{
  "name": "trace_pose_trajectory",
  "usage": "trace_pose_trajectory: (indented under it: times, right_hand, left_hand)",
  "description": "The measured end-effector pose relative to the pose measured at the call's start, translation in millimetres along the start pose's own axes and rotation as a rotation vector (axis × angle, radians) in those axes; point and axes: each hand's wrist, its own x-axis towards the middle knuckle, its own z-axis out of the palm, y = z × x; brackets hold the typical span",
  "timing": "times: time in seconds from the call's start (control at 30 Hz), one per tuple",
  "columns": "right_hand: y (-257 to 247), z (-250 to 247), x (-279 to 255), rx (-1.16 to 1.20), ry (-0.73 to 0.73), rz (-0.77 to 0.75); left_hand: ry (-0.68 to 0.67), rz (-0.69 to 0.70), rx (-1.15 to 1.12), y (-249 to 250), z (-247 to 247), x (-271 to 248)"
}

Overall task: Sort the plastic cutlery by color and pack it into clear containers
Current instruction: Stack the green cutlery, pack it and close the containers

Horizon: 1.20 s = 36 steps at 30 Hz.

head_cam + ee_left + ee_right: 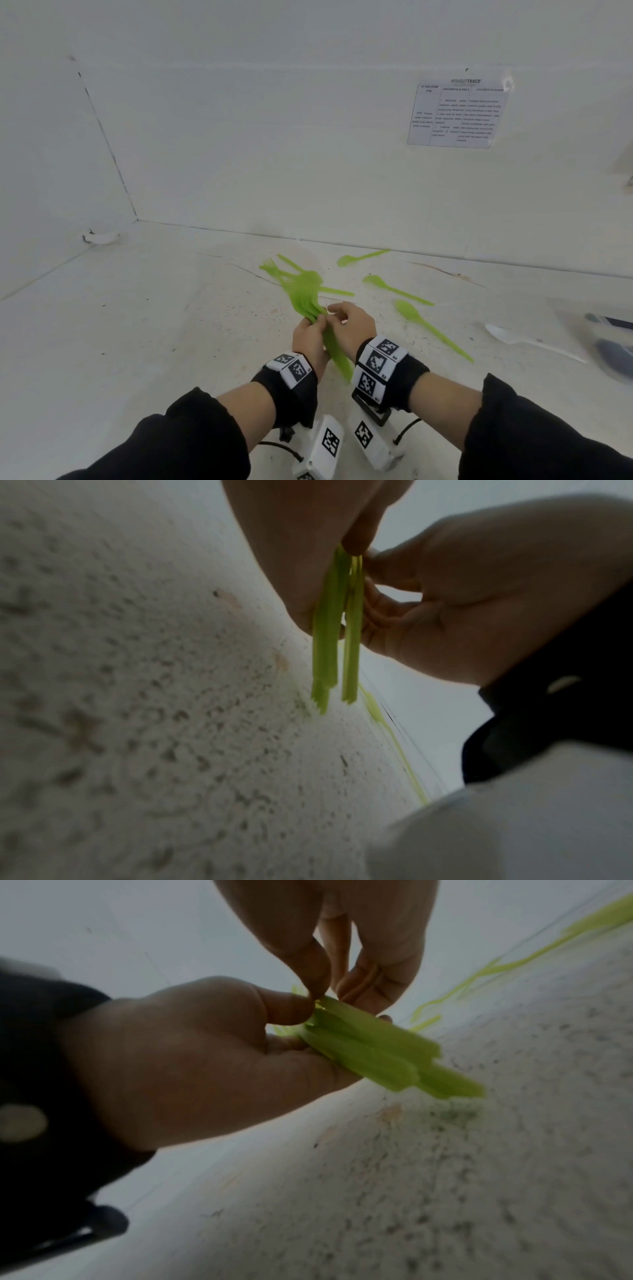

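L hand [310, 334] gripping bunch of green cutlery [303, 291] above the white table [137, 325], R hand [349, 325] pinching same bunch, hands touching, 3 green spoons [397, 289] loose nearby, clear container [603, 339] at R edge

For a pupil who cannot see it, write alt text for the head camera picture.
Two hands hold a bundle of green plastic cutlery above a white speckled table: the left hand grips it, and the right hand pinches it from the other side. Three loose green spoons and a white spoon lie to the right.

Green spoons [430, 329] on speckled floor [171, 325]
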Motion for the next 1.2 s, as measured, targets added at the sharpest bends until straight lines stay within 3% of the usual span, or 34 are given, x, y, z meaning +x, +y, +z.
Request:
trace_pose_trajectory:
  times: [0.23,0.4,0.7,0.93,1.13,1.2]
  right_hand:
    - [10,0,9,0.028,-0.103,-0.057]
    - [-7,-2,31,-0.073,-0.341,-0.121]
    - [-27,27,139,-0.721,-0.428,-0.187]
    - [-29,39,162,-0.822,-0.515,-0.210]
    - [-43,20,180,-0.630,-0.316,-0.169]
    - [-45,26,182,-0.703,-0.416,-0.197]
  left_hand:
    - [-0.008,-0.056,-0.006,3,-1,2]
    - [0.076,0.012,-0.025,13,-11,9]
    - [0.172,0.041,-0.063,38,-42,22]
    - [0.210,-0.078,-0.134,54,-62,34]
    - [0.197,-0.121,-0.098,60,-68,43]
    - [0.178,-0.107,-0.091,59,-68,45]
